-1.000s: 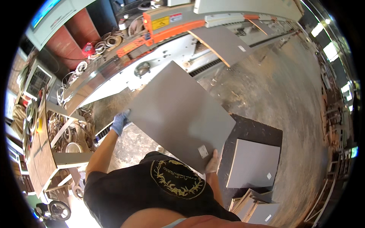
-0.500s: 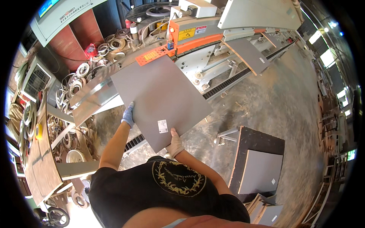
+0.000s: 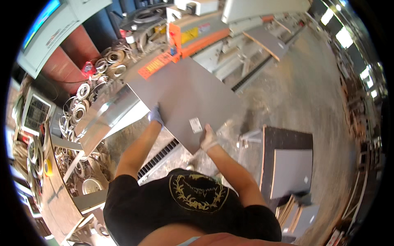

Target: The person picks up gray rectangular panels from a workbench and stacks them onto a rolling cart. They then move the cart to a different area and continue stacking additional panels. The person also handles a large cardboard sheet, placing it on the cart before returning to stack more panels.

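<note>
A large grey board (image 3: 184, 94) with a small white label (image 3: 195, 125) spans the space in front of me. My left hand (image 3: 156, 115), in a bluish glove, grips its left edge, thumb on the top face. At the near right edge, my right hand (image 3: 209, 138) in a pale glove holds on, its thumb also on top and its other fingers hidden beneath. The board's far corner lies by the orange guide plate (image 3: 155, 65) of a long edge-banding machine (image 3: 205, 37).
Another grey board (image 3: 266, 41) rests farther along the machine. On the right, a dark stand (image 3: 289, 135) bears a grey panel (image 3: 292, 172), with more panels (image 3: 297, 217) below it. Rolls of edging tape (image 3: 83, 91) crowd the left, near a wooden table (image 3: 61, 197).
The board has shifted right in the view with both my hands still on it. The surroundings have tilted and slid a little as my head moved.
</note>
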{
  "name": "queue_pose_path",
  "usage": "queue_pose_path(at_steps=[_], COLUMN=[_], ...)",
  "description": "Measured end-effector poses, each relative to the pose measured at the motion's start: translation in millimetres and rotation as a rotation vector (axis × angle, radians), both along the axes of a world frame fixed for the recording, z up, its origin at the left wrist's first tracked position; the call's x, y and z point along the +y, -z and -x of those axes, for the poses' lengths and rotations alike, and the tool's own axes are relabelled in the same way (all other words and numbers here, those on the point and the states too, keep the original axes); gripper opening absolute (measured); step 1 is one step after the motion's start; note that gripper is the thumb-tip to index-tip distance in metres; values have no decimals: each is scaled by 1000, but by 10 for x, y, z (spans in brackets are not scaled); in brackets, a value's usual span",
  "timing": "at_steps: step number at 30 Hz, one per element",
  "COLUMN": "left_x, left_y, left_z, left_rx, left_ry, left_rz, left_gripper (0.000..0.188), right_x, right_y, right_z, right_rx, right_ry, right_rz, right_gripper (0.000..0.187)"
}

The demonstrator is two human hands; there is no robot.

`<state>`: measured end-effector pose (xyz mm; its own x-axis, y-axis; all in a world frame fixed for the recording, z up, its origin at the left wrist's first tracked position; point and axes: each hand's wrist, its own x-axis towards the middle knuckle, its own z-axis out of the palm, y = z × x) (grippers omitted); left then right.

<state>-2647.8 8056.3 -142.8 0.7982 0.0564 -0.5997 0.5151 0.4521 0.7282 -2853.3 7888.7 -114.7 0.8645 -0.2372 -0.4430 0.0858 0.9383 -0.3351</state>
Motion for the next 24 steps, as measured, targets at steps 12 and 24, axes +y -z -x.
queue_pose_path(at_steps=[12,24], left_x=[-929,-2496], left_y=[-320,1112], left_z=[1676,3914], left_rx=[-1419,-473], left_ry=[155,1490], left_rz=[-995,-646], left_gripper=[63,66], right_x=[-2431,-5552], right_y=[731,900], right_z=[2998,5584], right_rx=[945,2092], right_ry=[538,95], right_rz=[767,1082], right_gripper=[41,60])
